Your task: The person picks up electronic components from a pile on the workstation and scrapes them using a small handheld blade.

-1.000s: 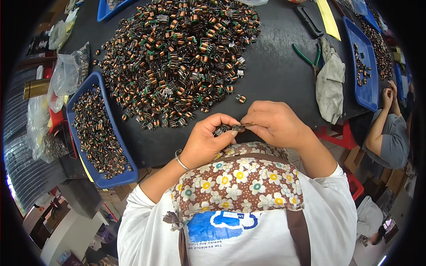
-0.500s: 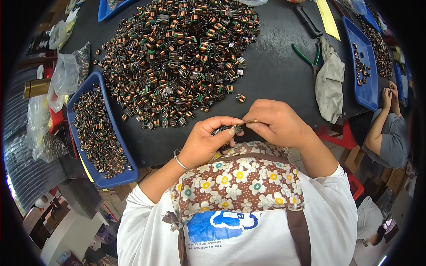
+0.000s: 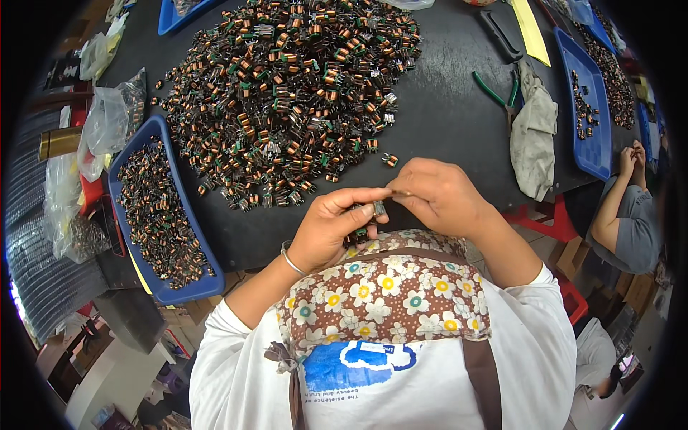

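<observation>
My left hand [image 3: 326, 226] is closed around several small copper-wound coils [image 3: 358, 236] with dark cores and metal pins, held low in the fingers. At its fingertips, the thumb and forefinger meet my right hand [image 3: 448, 201]. That hand pinches a small, thin brownish piece [image 3: 398, 193], whose kind I cannot make out. Both hands are just above my flowered apron [image 3: 387, 287], at the near edge of the dark table. Beyond them spreads a large heap of similar coils [image 3: 287, 107]; one loose coil [image 3: 389, 160] lies just beyond my right hand.
A blue tray [image 3: 188, 292] full of coils stands at the left, beside clear plastic bags [image 3: 107, 118]. Green-handled pliers [image 3: 493, 89], a grey cloth [image 3: 534, 143] and a yellow strip [image 3: 530, 32] lie at the right. Another blue tray [image 3: 591, 154] stands near a co-worker's arm [image 3: 609, 204].
The coils in my left hand have turned and sit slightly lower in the fingers. My right hand has shifted a little to the left, still pinching the thin piece.
</observation>
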